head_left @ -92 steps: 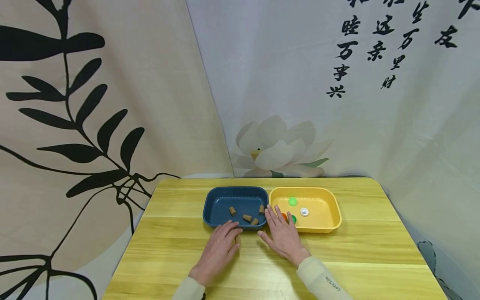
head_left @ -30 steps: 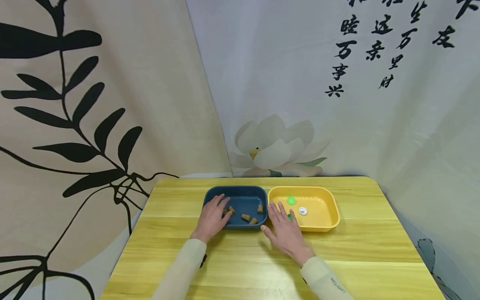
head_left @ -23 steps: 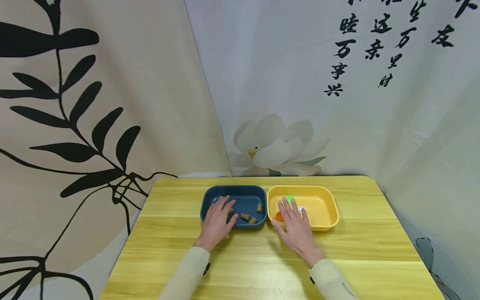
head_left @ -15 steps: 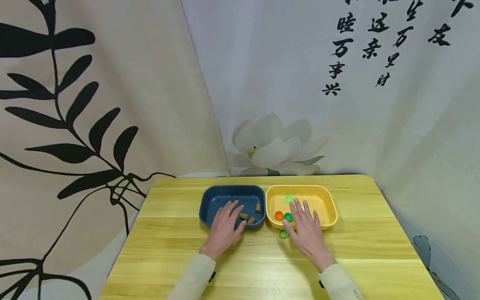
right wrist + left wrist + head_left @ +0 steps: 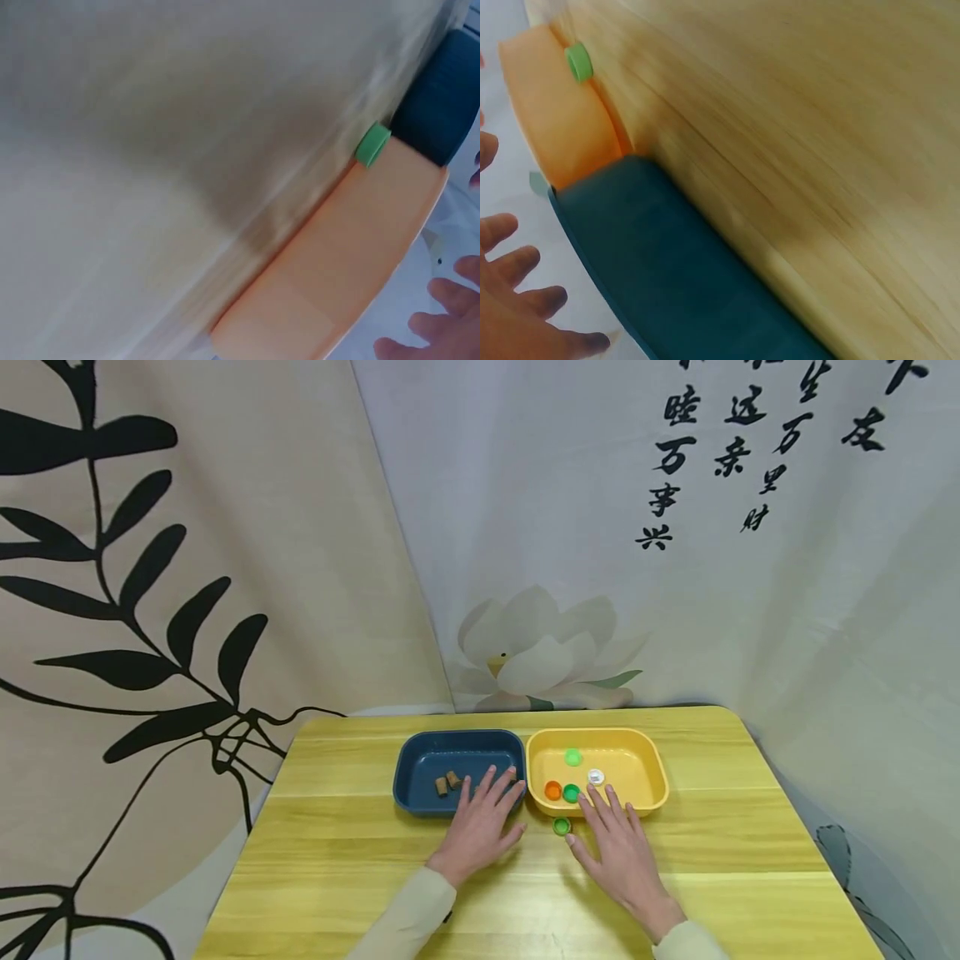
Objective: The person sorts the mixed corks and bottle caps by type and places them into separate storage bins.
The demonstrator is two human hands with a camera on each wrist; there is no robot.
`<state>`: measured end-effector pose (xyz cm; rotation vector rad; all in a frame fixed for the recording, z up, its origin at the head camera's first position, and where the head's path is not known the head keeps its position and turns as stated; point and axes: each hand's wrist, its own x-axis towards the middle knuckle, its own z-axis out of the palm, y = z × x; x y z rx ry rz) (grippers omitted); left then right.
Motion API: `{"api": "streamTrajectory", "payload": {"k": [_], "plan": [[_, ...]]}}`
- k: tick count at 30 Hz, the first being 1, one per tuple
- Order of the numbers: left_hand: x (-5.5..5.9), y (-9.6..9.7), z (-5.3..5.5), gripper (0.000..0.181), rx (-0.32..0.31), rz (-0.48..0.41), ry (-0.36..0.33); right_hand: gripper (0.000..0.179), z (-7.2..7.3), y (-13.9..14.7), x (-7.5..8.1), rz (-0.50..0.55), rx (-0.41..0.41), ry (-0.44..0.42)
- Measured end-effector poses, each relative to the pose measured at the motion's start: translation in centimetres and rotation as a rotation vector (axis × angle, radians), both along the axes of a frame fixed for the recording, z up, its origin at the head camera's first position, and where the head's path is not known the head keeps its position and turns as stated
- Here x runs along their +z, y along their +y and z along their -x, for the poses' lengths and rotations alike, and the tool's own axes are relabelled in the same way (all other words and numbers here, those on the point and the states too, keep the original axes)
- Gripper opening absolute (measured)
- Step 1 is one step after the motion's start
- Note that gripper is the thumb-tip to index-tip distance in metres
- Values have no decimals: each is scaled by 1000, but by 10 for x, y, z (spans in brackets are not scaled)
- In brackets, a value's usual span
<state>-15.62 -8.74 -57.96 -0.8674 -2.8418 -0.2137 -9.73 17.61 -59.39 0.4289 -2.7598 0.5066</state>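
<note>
My left hand (image 5: 480,827) is spread above the front right of the blue tray (image 5: 408,806), holding nothing; its fingers hide part of the tray's inside. Two corks (image 5: 453,780) lie uncovered in the tray, and another shows in part past the fingertips. My right hand (image 5: 618,856) reaches over the front rim of the yellow tray (image 5: 652,760), fingers extended and apart, with no object in it. A green bottle cap (image 5: 562,827) rests on the table just left of its thumb, against the yellow tray's front wall.
Inside the yellow tray are a light green cap (image 5: 573,757), a white cap (image 5: 596,777), an orange cap (image 5: 552,790) and a darker green cap (image 5: 572,793). Both trays stand side by side on the wooden table (image 5: 360,860), near a printed cloth backdrop (image 5: 397,610).
My left hand has shifted from the blue tray's left part to its front right, uncovering two corks. My right hand has moved rightward and back, revealing caps, including the green one on the table.
</note>
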Motion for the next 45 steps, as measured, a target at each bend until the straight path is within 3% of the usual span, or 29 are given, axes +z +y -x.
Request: {"api": "streamTrajectory", "payload": {"k": [8,12,18,24,30,40,45], "plan": [[-6,15,4,72,-13,74,-22,60,-10,-7,-4,-23,114,26],[-7,21,4,72,-8,107,-25,59,-12,-10,-9,-41,167,-43],[-12,26,5,72,10,125,-55,63,-10,-18,-16,-71,185,-178],[-14,28,4,71,9,132,-72,63,-6,-24,-20,-118,190,-237],[-15,27,5,70,1,120,-57,59,-3,-25,-23,-133,186,-206],[-17,27,5,70,-8,92,-42,44,-13,-21,-21,-111,190,-41],[-19,27,6,70,-10,82,-52,52,-10,-18,-20,-120,123,-67]]}}
